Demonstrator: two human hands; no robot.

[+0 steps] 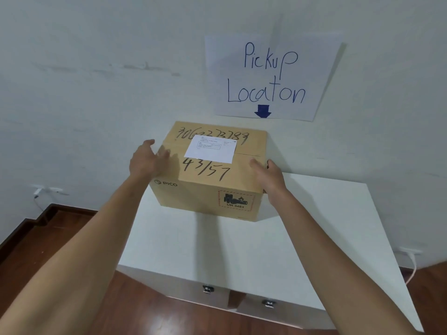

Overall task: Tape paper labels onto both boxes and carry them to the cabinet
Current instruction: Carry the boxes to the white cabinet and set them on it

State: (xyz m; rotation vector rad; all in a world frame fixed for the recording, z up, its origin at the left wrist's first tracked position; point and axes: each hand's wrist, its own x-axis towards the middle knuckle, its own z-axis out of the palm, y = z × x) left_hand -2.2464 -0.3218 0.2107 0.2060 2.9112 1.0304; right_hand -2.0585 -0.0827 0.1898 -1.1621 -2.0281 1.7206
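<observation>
Left hand [147, 160] flat, fingers straight against box [212, 187] at its 9 o'clock side, right hand [268, 176] likewise open at 3 o'clock, label [210, 149] taped on top, box on cabinet [242, 243], sign [271, 76] at 12 o'clock

- Box [212, 184]: tan cardboard, black handwritten numerals, red-hatched hazard mark.
- Label [211, 149]: white paper, fine dark print.
- Cabinet [242, 247]: plain white.
- Wall sign [271, 76]: white sheet, blue lettering, blue arrow.
- Floor [48, 238]: reddish-brown wood.
</observation>
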